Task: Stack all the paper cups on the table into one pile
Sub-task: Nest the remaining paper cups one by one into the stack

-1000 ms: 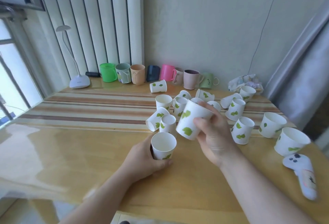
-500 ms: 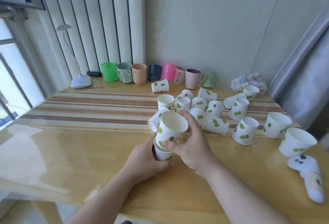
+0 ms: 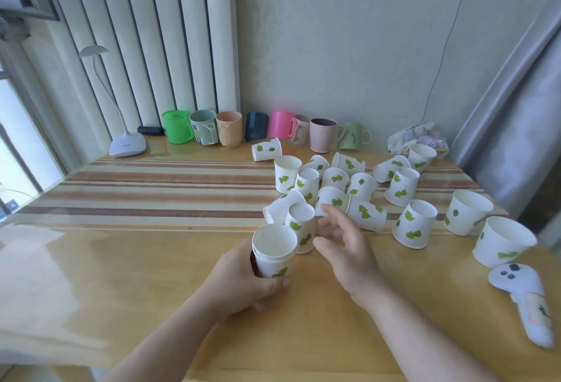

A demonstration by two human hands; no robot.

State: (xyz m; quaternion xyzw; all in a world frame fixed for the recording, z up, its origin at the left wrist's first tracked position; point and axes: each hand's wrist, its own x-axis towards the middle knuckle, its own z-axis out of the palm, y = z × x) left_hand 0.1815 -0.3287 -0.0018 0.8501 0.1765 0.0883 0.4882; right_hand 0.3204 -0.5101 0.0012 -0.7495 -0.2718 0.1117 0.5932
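My left hand (image 3: 243,283) grips a short stack of two nested white paper cups (image 3: 274,249) with green leaf prints, upright on the wooden table (image 3: 121,260). My right hand (image 3: 346,245) hovers just right of the stack, fingers spread and holding nothing. Right behind the stack stands another upright cup (image 3: 301,225). Several more leaf-print cups, some upright and some on their sides, crowd the middle of the table (image 3: 334,196). Other cups stand further right (image 3: 414,224), (image 3: 467,211), (image 3: 502,240).
A row of coloured plastic mugs (image 3: 230,128) lines the wall at the back. A white desk lamp (image 3: 127,145) stands at the back left. A white handheld device (image 3: 528,302) lies near the right edge, and a crumpled packet (image 3: 416,139) sits at the back right.
My right hand carried a cup from above the cluster down into the cup my left hand holds, then let go and opened beside the stack.
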